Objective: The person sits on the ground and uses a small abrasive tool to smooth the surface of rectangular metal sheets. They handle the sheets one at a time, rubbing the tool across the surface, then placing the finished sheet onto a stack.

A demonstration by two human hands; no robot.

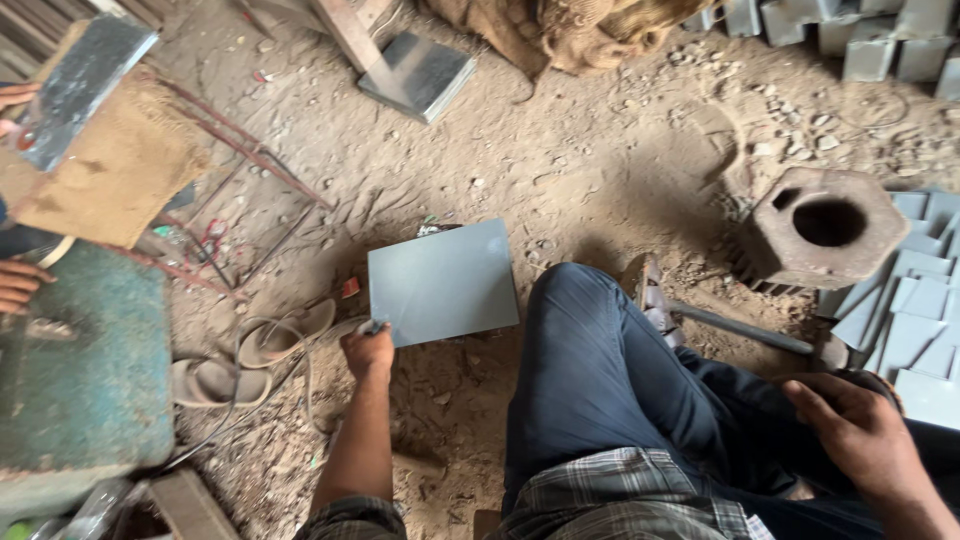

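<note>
Gripping lower left corner of grey square sheet (pixel 443 281), left hand (pixel 369 352) closed on it; sheet lies flat on dirt floor (pixel 600 170) beside bent knee. Right hand (pixel 850 425) rests on thigh, fingers loosely curled, holding nothing. Beyond: hexagonal block (pixel 820 228) with round hole, stacked grey sheets (pixel 915 320), burlap-covered board (pixel 110 165) at far left.

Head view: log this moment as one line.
left hand grips grey square plate corner | plate on dirt floor | right hand empty, near knee
</note>
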